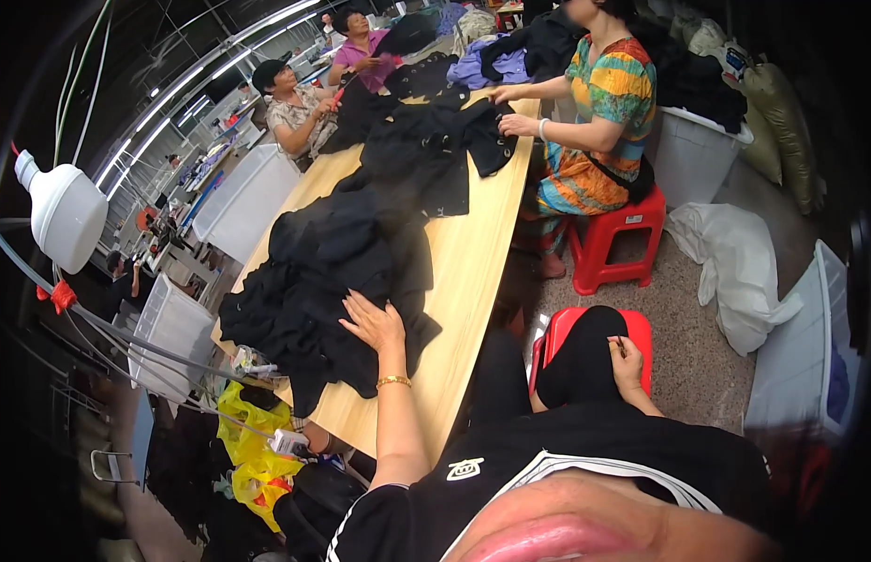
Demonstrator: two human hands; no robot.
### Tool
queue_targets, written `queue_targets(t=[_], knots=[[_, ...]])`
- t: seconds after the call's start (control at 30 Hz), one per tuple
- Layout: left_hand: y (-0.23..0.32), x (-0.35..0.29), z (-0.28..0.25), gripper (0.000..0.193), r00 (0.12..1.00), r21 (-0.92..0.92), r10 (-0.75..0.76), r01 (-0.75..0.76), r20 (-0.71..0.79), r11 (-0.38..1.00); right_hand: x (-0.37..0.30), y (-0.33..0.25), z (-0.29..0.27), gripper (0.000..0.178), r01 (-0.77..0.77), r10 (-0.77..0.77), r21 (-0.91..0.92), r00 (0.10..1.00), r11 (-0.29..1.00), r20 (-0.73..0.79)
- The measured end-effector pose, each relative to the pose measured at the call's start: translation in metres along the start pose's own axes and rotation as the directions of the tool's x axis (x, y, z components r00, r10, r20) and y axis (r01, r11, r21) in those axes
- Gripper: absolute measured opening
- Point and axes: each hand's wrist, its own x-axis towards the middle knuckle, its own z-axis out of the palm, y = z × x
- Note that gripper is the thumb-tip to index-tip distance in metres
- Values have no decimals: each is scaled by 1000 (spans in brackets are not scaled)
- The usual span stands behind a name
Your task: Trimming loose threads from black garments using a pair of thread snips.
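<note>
My left hand (375,323) lies flat, fingers spread, on a heap of black garments (314,281) at the near end of the wooden table. A gold bracelet (393,380) circles that wrist. My right hand (627,365) is beside my black-clad thigh, over the red stool (639,328), with its fingers curled in. Something small and dark may be between those fingers, but it is too small to name. More black garments (421,140) lie farther along the table.
The wooden table (468,281) runs away from me. Across from me, a person in a patterned outfit (604,112) sits on a red stool (623,239) handling dark cloth. Two other people work at the far left side. White bins (248,201), a yellow bag (243,421) and a hanging bulb (68,215) surround it.
</note>
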Motion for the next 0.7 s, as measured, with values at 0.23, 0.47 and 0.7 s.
queue_targets(t=[0.23,0.47,0.7], knots=[[-2,-4,0,83,1000,-20,2,-2,-8,1000,-5,-4,-2,12,-61,63,-56,998,997,23],[0,0,0,79,1000,-18,8,-9,-27,1000,-1,-3,2,12,12,-13,-18,999,1000,-32],[0,-2,0,80,1000,0,7,-7,-30,1000,-5,-9,0,11,-11,10,-40,1000,999,-19]])
